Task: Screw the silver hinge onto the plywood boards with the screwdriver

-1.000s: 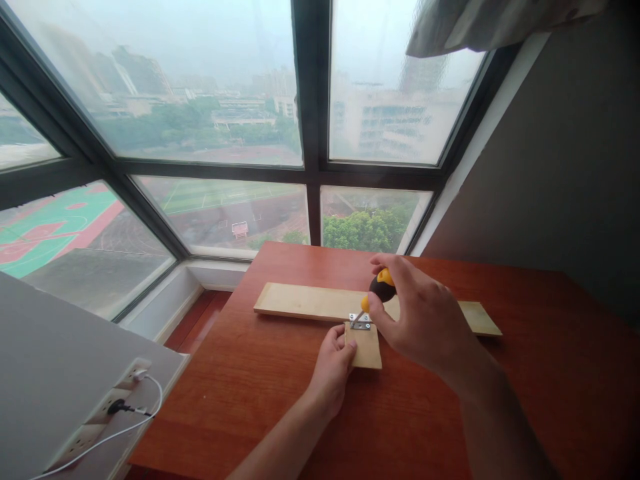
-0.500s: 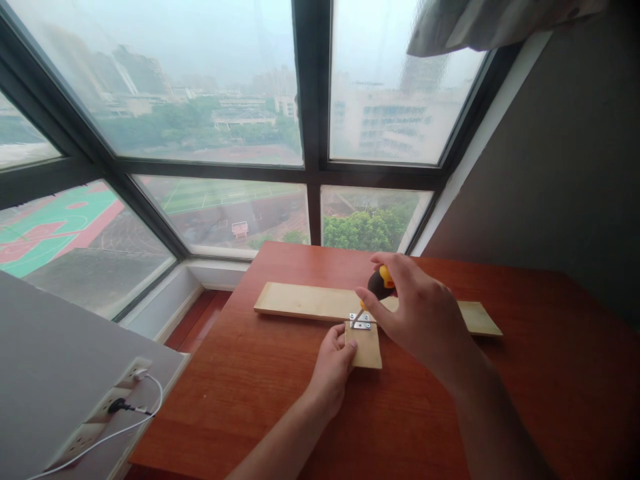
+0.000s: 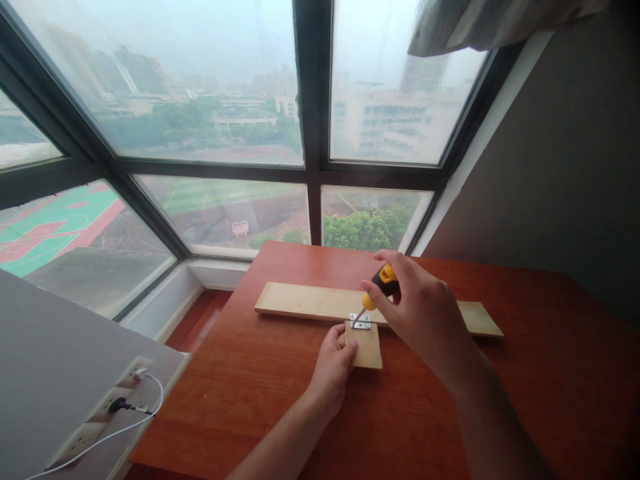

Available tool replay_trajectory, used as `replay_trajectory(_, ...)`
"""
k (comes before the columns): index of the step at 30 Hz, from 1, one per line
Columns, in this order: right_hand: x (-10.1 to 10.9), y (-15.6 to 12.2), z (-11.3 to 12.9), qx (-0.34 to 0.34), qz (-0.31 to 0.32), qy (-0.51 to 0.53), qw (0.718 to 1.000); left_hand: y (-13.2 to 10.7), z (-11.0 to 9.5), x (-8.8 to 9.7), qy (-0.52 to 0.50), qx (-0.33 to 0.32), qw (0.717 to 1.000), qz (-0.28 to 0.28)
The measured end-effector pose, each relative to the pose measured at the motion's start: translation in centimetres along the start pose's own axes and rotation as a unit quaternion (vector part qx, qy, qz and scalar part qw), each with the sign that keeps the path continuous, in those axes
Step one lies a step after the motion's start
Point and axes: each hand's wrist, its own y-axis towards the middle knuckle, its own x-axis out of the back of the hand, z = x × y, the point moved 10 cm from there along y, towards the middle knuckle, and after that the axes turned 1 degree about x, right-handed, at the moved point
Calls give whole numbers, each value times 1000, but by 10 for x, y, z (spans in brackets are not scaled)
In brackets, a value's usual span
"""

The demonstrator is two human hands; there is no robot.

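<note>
While the left hand (image 3: 334, 360) presses flat on the near-left edge of the small board (image 3: 367, 347), the right hand (image 3: 420, 310) grips the screwdriver (image 3: 377, 288), slanting down-left from it onto the hinge (image 3: 361, 322) at that board's far end.

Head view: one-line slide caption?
Right hand drives a screwdriver into a hinge; left hand steadies the small board.
</note>
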Motion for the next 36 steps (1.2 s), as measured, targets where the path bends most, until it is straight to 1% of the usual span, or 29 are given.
replay_trajectory(3,-1,0,0,-3,9,26,1000,0,0,0,3,-2,1000,1)
replay_trajectory(6,-1,-1,3,4,21,30,999,0,-1,-1,7,-7,1000,5)
replay_trajectory(11,2,0,1,-1,-4,-14,1000,0,-1,-1,10,-11,1000,8)
replay_trajectory(15,2,1,3,20,-17,13,1000,1,0,0,8,-8,1000,6)
replay_trajectory(18,2,0,7,33,-12,33,999,2,0,0,7,-9,1000,4)
replay_trajectory(25,0,1,1,6,-11,-43,999,1,-1,-1,7,-10,1000,3)
replay_trajectory(28,-1,0,0,4,-2,-11,1000,0,-1,-1,8,-11,1000,2)
replay_trajectory(32,-1,-1,8,28,17,34,999,0,-1,-1,5,-9,1000,4)
replay_trajectory(36,-1,1,5,13,4,-1,1000,1,0,-1,6,-10,1000,9)
